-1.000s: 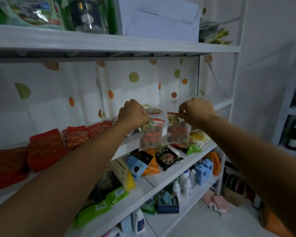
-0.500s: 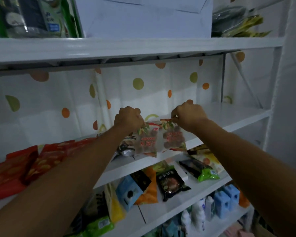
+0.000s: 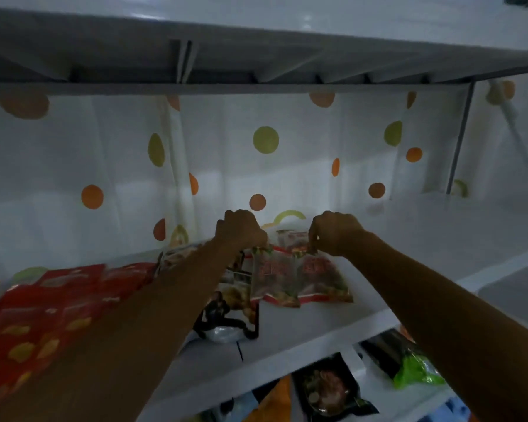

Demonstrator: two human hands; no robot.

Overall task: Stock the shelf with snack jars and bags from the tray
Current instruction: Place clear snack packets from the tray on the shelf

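Placing step, basically: the left bag (image 3: 272, 280) is pinched at its top edge by the left hand (image 3: 241, 229) and the right bag (image 3: 320, 278) by the right hand (image 3: 336, 233), both laid side by side on the white shelf (image 3: 323, 324), so next both pinches probably just get released.

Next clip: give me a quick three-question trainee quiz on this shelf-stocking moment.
1. True or false: the left hand pinches the left snack bag and the right hand pinches the right snack bag, each by its top edge.
2. What lies on the shelf to the left of the arms? A) red packets B) glass jars C) a tray
3. Fill in: the backdrop behind the shelf is white with orange and ____ dots.
Key: 1 true; 2 A; 3 green.
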